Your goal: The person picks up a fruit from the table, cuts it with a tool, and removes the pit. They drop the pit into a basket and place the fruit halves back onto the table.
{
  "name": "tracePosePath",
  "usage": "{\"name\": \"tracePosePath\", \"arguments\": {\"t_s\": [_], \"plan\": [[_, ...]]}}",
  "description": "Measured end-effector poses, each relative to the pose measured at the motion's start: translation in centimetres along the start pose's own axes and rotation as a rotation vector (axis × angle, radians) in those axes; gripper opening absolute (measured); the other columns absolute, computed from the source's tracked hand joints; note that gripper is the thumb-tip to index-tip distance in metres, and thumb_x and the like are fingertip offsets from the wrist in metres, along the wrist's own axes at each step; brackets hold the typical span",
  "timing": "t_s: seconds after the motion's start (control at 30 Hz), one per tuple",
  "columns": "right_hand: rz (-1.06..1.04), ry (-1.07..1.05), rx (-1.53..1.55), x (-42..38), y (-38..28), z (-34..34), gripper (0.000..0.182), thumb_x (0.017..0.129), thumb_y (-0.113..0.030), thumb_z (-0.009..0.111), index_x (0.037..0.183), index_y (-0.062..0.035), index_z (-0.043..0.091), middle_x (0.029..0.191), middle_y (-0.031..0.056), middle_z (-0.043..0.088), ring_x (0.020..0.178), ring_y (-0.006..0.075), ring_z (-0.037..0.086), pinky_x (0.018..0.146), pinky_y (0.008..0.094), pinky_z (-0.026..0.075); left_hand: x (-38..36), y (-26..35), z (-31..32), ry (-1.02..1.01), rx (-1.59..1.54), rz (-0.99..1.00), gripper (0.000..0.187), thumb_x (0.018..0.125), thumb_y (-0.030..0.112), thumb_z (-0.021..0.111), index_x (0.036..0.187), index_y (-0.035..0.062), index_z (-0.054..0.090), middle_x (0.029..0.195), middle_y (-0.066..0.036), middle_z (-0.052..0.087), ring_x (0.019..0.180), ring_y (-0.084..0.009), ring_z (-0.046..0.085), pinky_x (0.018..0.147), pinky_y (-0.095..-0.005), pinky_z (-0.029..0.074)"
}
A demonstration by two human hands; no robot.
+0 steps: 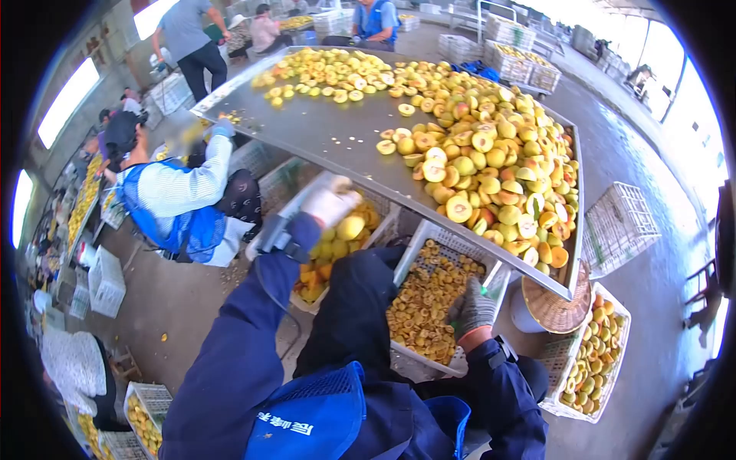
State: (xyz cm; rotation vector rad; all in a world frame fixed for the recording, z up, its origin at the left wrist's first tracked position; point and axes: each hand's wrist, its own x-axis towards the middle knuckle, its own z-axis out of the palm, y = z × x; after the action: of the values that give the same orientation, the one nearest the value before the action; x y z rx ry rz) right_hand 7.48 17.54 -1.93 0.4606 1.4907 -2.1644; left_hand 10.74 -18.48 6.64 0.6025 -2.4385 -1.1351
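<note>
My left hand (pixel 331 202), in a white glove, is over a white crate of yellow fruit halves (pixel 337 244) below the table edge; its fingers are blurred. My right hand (pixel 471 310), in a grey glove, is at the right side of a crate holding small brown-yellow pieces (pixel 425 307). Its fingers are curled around something I cannot make out, with a bit of green showing at the top. Halved yellow and reddish fruit (pixel 498 169) is heaped on the metal table (pixel 330 138) in front of me.
A wicker basket lid (pixel 558 305) sits on a bucket at the right, beside a crate of fruit (pixel 596 356). An empty white crate (pixel 619 228) stands farther right. A co-worker in a blue vest (pixel 184 192) sits at the table's left side. Other people and crates are behind.
</note>
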Motion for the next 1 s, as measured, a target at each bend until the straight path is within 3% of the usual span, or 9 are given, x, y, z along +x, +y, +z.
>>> {"name": "tracePosePath", "arguments": {"t_s": [0.03, 0.1, 0.2, 0.3, 0.37, 0.43, 0.53, 0.83, 1.0], "plan": [[-0.026, -0.079, -0.013, 0.2, -0.2, 0.6, 0.034, 0.099, -0.039, 0.057, 0.082, -0.0104, 0.050, 0.047, 0.0070, 0.046, 0.031, 0.0234, 0.043, 0.030, 0.0367, 0.039, 3.0, -4.2, 0.5, 0.089, 0.024, 0.128, 0.039, 0.083, 0.027, 0.075, 0.109, -0.0019, 0.069, 0.100, -0.015, 0.073, 0.090, -0.0227, 0.070, 0.084, -0.0340, 0.054], [-0.046, -0.224, -0.119, 0.9, -0.5, 1.4, 0.036, 0.096, -0.043, 0.061, 0.077, -0.0150, 0.048, 0.052, 0.0029, 0.044, 0.036, 0.0210, 0.044, 0.034, 0.0383, 0.040, 5.1, -0.6, 0.6, -0.045, -0.247, -0.289, 0.018, 0.091, 0.018, 0.066, 0.100, 0.0035, 0.072, 0.083, -0.005, 0.070, 0.070, -0.0105, 0.064, 0.063, -0.0258, 0.052], [-0.017, -0.210, -0.145, 1.2, -0.4, 3.0, 0.036, 0.098, -0.037, 0.060, 0.074, -0.0117, 0.049, 0.050, 0.0056, 0.048, 0.034, 0.0207, 0.048, 0.032, 0.0356, 0.041, 10.7, 0.2, 6.2, -0.171, -0.382, -0.268, 0.020, 0.093, 0.021, 0.064, 0.101, 0.0037, 0.071, 0.080, -0.004, 0.069, 0.060, -0.0103, 0.061, 0.049, -0.0223, 0.048], [0.114, -0.202, -0.216, 2.8, 0.1, 3.9, 0.034, 0.098, -0.032, 0.061, 0.078, -0.0071, 0.050, 0.049, 0.0071, 0.050, 0.033, 0.0202, 0.048, 0.033, 0.0350, 0.041, 16.9, -0.5, 14.6, -0.137, 0.106, 0.123, 0.044, 0.087, 0.037, 0.071, 0.110, 0.0006, 0.068, 0.088, -0.008, 0.072, 0.073, -0.0186, 0.069, 0.064, -0.0328, 0.056], [0.189, -0.218, -0.184, 3.3, -0.2, 4.1, 0.032, 0.096, -0.031, 0.062, 0.081, -0.0047, 0.054, 0.052, 0.0068, 0.053, 0.037, 0.0189, 0.052, 0.034, 0.0345, 0.042, 18.3, 0.5, 19.3, -0.054, 0.262, 0.185, 0.058, 0.078, 0.049, 0.075, 0.110, 0.0005, 0.067, 0.105, -0.023, 0.070, 0.099, -0.0372, 0.068, 0.087, -0.0412, 0.053], [0.165, -0.237, -0.234, 4.2, -0.6, 3.3, 0.032, 0.096, -0.031, 0.063, 0.081, -0.0041, 0.055, 0.052, 0.0063, 0.053, 0.037, 0.0186, 0.052, 0.035, 0.0341, 0.042, 18.2, 3.4, 20.8, -0.120, 0.366, -0.031, 0.063, 0.070, 0.049, 0.080, 0.108, 0.0011, 0.068, 0.103, -0.022, 0.071, 0.096, -0.0340, 0.069, 0.085, -0.0406, 0.054], [0.144, -0.239, -0.264, 4.8, -2.4, 2.5, 0.032, 0.096, -0.030, 0.063, 0.081, -0.0029, 0.055, 0.052, 0.0053, 0.053, 0.037, 0.0181, 0.052, 0.035, 0.0331, 0.042, 18.2, 1.7, 21.9, -0.110, 0.250, 0.059, 0.057, 0.069, 0.043, 0.082, 0.105, 0.0013, 0.069, 0.100, -0.022, 0.071, 0.092, -0.0327, 0.070, 0.082, -0.0403, 0.054], [-0.128, -0.170, -0.260, 8.0, -3.7, 1.4, 0.029, 0.095, -0.028, 0.063, 0.083, -0.0021, 0.058, 0.054, 0.0050, 0.054, 0.038, 0.0168, 0.052, 0.036, 0.0324, 0.040, 9.0, 6.4, 18.2, -0.359, -0.692, -0.276, 0.016, 0.087, 0.011, 0.071, 0.101, 0.0045, 0.066, 0.082, -0.001, 0.064, 0.072, -0.0089, 0.062, 0.060, -0.0217, 0.049], [0.059, -0.068, 0.067, 8.8, -5.3, 1.7, 0.029, 0.096, -0.029, 0.061, 0.080, -0.0049, 0.058, 0.055, 0.0048, 0.055, 0.039, 0.0172, 0.052, 0.037, 0.0334, 0.041, 6.4, 8.8, 22.0, -0.389, 0.014, 0.139, 0.051, 0.080, 0.023, 0.080, 0.123, 0.0049, 0.062, 0.106, -0.010, 0.064, 0.086, -0.0209, 0.064, 0.082, -0.0337, 0.054]]}}
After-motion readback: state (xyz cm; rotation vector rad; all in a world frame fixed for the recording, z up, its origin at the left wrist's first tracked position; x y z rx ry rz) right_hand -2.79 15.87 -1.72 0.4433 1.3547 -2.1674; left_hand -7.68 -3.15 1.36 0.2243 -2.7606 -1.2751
